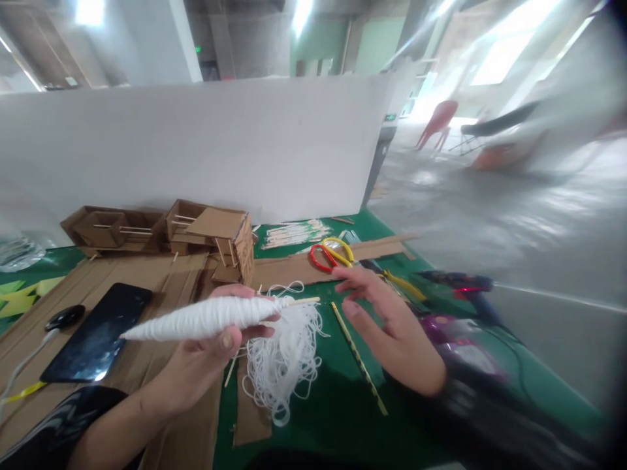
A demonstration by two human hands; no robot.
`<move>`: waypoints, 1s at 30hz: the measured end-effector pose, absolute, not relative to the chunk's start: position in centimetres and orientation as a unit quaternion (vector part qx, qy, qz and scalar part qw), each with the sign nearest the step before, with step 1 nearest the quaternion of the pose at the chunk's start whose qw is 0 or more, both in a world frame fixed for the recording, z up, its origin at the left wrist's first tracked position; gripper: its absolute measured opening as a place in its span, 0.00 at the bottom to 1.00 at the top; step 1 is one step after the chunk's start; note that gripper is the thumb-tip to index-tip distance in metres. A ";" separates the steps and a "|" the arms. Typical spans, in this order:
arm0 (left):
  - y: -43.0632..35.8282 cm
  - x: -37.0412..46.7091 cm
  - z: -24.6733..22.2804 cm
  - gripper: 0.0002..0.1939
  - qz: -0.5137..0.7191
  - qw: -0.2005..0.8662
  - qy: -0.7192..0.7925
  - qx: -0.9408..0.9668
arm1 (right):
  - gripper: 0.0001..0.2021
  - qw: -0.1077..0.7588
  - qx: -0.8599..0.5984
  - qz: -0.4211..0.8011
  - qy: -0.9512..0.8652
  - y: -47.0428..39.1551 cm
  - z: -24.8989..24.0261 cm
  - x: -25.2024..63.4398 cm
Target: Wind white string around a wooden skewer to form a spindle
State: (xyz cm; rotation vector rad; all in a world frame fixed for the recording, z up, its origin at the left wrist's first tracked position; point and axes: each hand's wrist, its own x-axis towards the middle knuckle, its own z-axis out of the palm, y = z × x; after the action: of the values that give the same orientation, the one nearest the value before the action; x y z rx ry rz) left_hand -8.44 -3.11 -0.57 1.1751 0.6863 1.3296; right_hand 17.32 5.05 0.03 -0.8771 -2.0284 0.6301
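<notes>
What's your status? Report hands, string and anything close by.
Left hand holds string-wound stick. Right hand looks empty, fingers parted. Loose white string heaped below; red-and-yellow-handled scissors just beyond right hand.

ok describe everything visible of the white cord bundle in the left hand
The white cord bundle is wound closely around a thin, wooden-looking stick poking out at the right. Thick in the middle, tapered both ways, it tilts slightly up to the right in the left hand, partly overlapping loose cord in view.
</notes>
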 end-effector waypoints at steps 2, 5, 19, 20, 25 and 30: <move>-2.9 -8.1 -0.7 0.17 0.555 0.594 0.283 0.508 | 0.15 0.377 -0.291 0.236 -0.847 4.4 1.3 16.9; -2.4 -7.5 -0.8 0.16 0.543 0.609 0.268 0.512 | 0.10 0.346 -0.257 0.218 -0.876 4.1 2.5 16.3; -0.3 -5.2 -1.7 0.18 0.461 0.628 0.348 0.521 | 0.09 0.437 -0.268 0.096 -0.853 6.6 0.0 16.9; -0.2 -5.1 -1.8 0.17 0.460 0.629 0.361 0.513 | 0.09 0.447 -0.268 0.083 -0.849 6.8 -0.3 17.0; 0.0 -5.1 -2.2 0.15 0.457 0.629 0.390 0.493 | 0.11 0.496 -0.261 0.032 -0.828 7.6 -1.4 17.2; -0.1 -5.2 -2.5 0.14 0.462 0.656 0.355 0.479 | 0.09 0.510 -0.275 0.035 -0.814 7.6 -1.6 17.2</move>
State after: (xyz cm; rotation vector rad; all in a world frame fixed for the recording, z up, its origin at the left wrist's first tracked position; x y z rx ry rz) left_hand -5.25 -0.07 -2.51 1.0852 0.8042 1.0477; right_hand 17.23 7.59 -1.57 -0.6631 -1.9609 0.0853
